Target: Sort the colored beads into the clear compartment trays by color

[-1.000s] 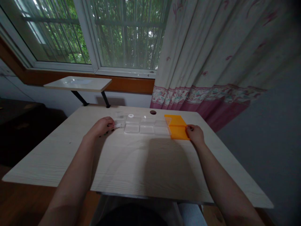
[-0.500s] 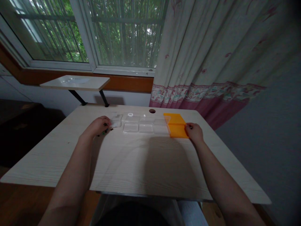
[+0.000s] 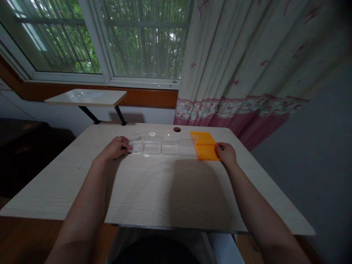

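A row of clear plastic trays with rounded rectangular compartments point(image 3: 152, 149) lies across the desk. My left hand point(image 3: 117, 147) is closed at its left end, fingertips on the clear edge. Several small dark and green bits point(image 3: 121, 157) lie beside and partly under that hand; they are too small to name. On the right, an orange sheet point(image 3: 207, 152) with a crease across its middle meets or overlaps the clear trays' right end. The fingers of my right hand point(image 3: 226, 152) pinch the sheet's right edge.
The pale wooden desk point(image 3: 143, 190) has a round cable hole point(image 3: 177, 129) near its back edge. A small raised shelf point(image 3: 110, 98) on black legs stands at the back left. Behind are a window and a floral curtain point(image 3: 231, 73).
The left end piece of the clear trays, raised and tilted before, now lies flatter in line with the others. My left hand has shifted slightly with it; my right hand stays at the orange sheet.
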Available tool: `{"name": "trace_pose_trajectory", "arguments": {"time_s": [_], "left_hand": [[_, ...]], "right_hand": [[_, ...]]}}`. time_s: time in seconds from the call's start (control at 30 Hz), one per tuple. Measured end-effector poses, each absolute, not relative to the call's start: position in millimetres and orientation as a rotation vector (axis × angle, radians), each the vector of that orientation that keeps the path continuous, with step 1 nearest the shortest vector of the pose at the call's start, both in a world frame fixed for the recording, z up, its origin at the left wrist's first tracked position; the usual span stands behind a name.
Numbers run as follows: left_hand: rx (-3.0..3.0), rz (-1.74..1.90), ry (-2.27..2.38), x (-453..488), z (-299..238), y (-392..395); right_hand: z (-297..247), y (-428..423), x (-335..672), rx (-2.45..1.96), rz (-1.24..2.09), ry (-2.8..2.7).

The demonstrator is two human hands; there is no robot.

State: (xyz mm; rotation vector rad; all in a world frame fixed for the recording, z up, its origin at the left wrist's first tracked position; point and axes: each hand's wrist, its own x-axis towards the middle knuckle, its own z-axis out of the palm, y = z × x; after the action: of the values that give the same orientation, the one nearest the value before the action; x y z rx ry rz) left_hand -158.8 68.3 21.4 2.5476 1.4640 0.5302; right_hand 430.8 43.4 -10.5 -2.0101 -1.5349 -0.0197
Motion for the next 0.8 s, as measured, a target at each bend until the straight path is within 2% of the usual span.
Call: {"name": "trace_pose_trajectory", "arguments": {"time_s": [0.3,0.47,0.5,0.63,0.8], "left_hand": [[2.531,0.590,1.643,-141.0,47.6,53.6],[2.558,0.474,1.557,-109.2,55.6,40.7],[2.551,0.435,1.540,-102.9,54.3,38.6],[2.521,0.332,1.438,-85.8,46.6,33.8],[2.540,0.358,1.394,-82.3,39.4,37.0]], "right_hand": [[-3.5,40.7,428.0,-1.999,-0.021,-1.575],[25.6,32.2,417.4,-1.822,-0.253,-1.818],[32.3,29.8,413.2,-1.741,-0.205,-1.895],[48.1,18.9,392.7,-1.479,0.328,-2.140],[41.5,12.4,375.5,-1.495,0.453,-2.318]]}}
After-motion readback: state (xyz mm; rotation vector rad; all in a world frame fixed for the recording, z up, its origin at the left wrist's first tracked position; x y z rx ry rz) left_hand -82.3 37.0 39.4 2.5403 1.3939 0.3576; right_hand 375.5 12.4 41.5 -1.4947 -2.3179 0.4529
